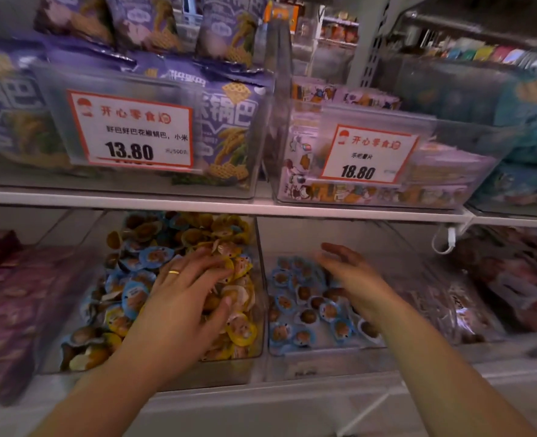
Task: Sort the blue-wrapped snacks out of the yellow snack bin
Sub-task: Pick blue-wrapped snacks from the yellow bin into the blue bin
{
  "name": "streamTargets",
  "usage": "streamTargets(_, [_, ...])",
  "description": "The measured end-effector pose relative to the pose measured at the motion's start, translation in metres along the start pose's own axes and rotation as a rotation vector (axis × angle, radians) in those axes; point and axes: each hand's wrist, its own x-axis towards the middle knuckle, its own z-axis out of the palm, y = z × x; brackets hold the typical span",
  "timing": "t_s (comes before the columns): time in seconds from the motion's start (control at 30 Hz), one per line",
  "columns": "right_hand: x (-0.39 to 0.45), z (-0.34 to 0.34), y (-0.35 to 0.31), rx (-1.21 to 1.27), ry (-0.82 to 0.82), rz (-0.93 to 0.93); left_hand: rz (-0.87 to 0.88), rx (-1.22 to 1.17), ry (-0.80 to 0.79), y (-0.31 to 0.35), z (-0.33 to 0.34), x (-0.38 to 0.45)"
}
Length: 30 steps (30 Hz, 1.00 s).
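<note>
Reaching into the yellow snack bin (257,279), your left hand (182,298) lay flat, fingers spread, on the mixed pile, blue-wrapped snacks (134,294) just left of it. Your right hand (352,282) hovered open, holding nothing, above the neighbouring bin (292,357) of blue ones.
</note>
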Motion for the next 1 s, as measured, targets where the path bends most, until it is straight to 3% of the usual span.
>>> streamTargets(0.1, [0.021,-0.01,0.005,-0.1,0.145,-0.051,-0.023,0.106,-0.104,-0.01,-0.002,-0.001])
streamTargets(0.23, [0.017,0.006,-0.002,-0.113,0.284,-0.28,-0.046,0.18,-0.149,-0.018,-0.009,-0.001])
streamTargets(0.37, [-0.014,0.047,-0.018,-0.298,0.17,-0.621,-0.088,0.091,-0.078,-0.026,-0.023,-0.003])
streamTargets(0.5, [-0.034,0.088,-0.031,-0.798,-0.082,-0.892,-0.168,0.022,0.017,-0.043,-0.034,-0.012])
streamTargets(0.57, [-0.037,0.104,-0.033,-1.092,-0.15,-0.892,-0.237,-0.004,0.045,-0.053,-0.039,-0.017])
streamTargets(0.63, [-0.039,0.118,-0.032,-1.214,-0.181,-0.905,-0.291,-0.013,0.091,-0.062,-0.043,-0.02])
streamTargets(0.8, [-0.043,0.148,-0.04,-1.009,-0.272,-0.929,-0.407,-0.166,0.112,-0.064,-0.044,-0.028])
streamTargets(1.0, [-0.032,0.171,-0.046,-1.111,-0.376,-0.767,-0.425,-0.116,0.079,-0.065,-0.043,-0.031])
